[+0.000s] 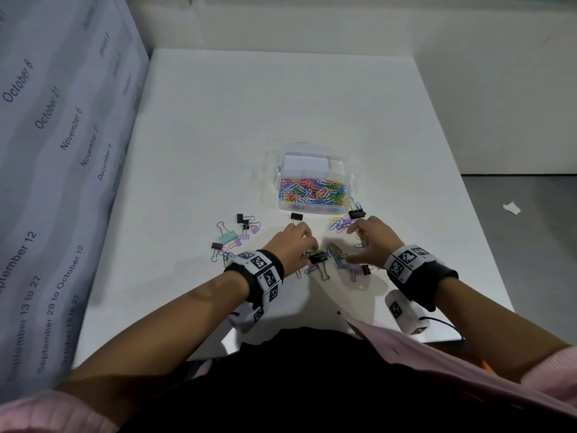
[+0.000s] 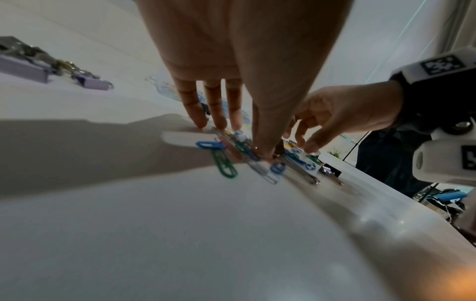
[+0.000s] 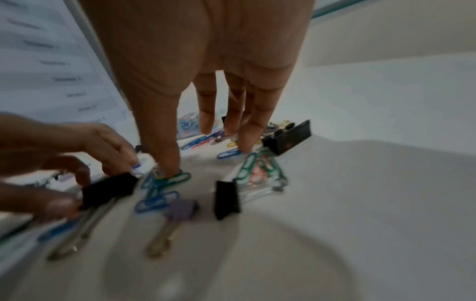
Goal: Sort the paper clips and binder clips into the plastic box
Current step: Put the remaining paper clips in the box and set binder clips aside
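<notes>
A clear plastic box stands mid-table; its near compartment holds several coloured paper clips. Just in front of it, loose paper clips and binder clips lie scattered. My left hand reaches down onto them, and its thumb and fingers pinch a black binder clip lying on the table. My right hand is spread over the pile with straight fingers. Its thumb presses a green and blue paper clip, and its fingertips touch other clips.
More binder clips lie around: a mint one, lilac ones, and black ones. A panel printed with dates walls off the left side. The table's right edge drops to the floor.
</notes>
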A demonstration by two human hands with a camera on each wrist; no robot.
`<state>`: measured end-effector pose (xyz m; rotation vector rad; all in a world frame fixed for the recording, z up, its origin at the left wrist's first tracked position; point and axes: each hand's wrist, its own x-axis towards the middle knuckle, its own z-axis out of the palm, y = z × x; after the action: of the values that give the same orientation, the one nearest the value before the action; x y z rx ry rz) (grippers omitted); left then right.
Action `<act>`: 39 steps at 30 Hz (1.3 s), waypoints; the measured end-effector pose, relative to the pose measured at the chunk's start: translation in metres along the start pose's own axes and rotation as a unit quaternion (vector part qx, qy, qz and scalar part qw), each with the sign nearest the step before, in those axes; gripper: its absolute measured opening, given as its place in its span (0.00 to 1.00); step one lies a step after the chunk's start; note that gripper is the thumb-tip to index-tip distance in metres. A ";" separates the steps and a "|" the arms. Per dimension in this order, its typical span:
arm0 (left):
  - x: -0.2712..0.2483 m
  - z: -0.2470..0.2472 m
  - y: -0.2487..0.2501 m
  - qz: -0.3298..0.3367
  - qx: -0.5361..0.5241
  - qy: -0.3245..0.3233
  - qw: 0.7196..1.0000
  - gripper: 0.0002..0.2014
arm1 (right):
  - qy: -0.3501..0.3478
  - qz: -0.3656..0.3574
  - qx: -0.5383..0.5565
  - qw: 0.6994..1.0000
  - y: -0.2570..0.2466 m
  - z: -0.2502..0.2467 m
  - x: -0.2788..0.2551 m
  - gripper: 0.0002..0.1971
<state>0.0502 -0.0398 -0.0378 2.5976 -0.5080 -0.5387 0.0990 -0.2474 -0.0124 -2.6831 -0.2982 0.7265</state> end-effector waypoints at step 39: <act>-0.014 -0.038 -0.026 -0.173 -0.161 0.105 0.966 0.07 | 0.124 -0.073 0.059 0.988 -0.047 -0.033 0.034 0.12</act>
<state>0.0618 0.0010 -0.0144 2.3939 0.1024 -0.4057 0.1394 -0.2036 0.0167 -2.5706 -0.3707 0.3502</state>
